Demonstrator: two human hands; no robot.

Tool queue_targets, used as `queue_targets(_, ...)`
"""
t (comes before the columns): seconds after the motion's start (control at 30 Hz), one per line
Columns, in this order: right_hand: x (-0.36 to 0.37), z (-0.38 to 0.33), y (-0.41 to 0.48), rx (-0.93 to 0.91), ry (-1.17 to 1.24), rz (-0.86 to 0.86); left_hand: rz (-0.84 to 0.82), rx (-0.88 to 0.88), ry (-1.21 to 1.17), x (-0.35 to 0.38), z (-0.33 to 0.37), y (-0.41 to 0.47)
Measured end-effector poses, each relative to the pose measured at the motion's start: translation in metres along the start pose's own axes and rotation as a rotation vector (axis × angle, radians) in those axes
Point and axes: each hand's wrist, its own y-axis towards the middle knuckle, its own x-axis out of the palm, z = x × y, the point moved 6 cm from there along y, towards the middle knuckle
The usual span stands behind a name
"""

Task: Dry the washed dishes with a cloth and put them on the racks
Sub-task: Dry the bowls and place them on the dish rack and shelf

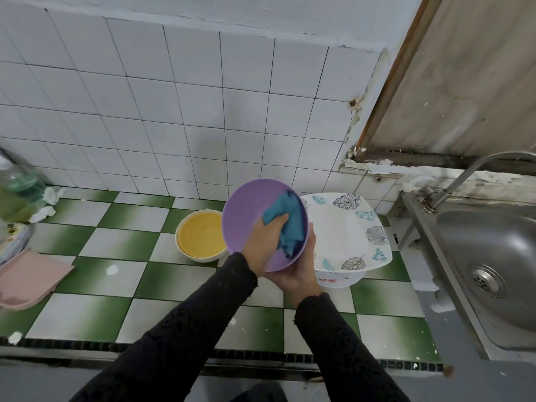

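Purple bowl (246,210), blue cloth (293,210) inside

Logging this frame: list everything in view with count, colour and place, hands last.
purple bowl: one, purple, held tilted above the counter
blue cloth: one, blue, inside the purple bowl
yellow bowl: one, yellow inside, cream outside, on the counter left of the purple bowl
leaf-print plate: one, white with grey and teal leaves, on the white bowl
white bowl: one, white with flower print, under the plate
sink: one, steel, far right
tap: one, steel, behind the sink
pink tray: one, pink, counter's left edge
bottle: one, clear, green liquid, far left
counter: one, green and white tiles
left hand: grips the cloth
right hand: holds the purple bowl from beneath
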Motion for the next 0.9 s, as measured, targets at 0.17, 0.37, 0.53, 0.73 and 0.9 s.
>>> queue_targets(0.17,-0.02,0.003,0.006,0.108,-0.008,-0.025,0.101,-0.034,-0.123,-0.038,0.011,0.016)
queue_targets(0.37,-0.018,0.025,0.001,0.198,0.014,0.037,0.21,0.409,0.412,-0.054,0.002,0.016)
queue_targets(0.53,-0.014,0.035,-0.002,0.23,0.002,0.024,-0.127,0.464,1.024,-0.041,-0.036,0.025)
queue_targets(0.73,-0.017,0.031,0.003,0.135,0.066,0.004,-0.381,0.285,1.612,-0.053,-0.052,0.037)
queue_targets(0.9,-0.019,0.013,0.008,0.011,-0.072,-0.024,-0.577,0.195,1.467,-0.046,-0.06,0.025)
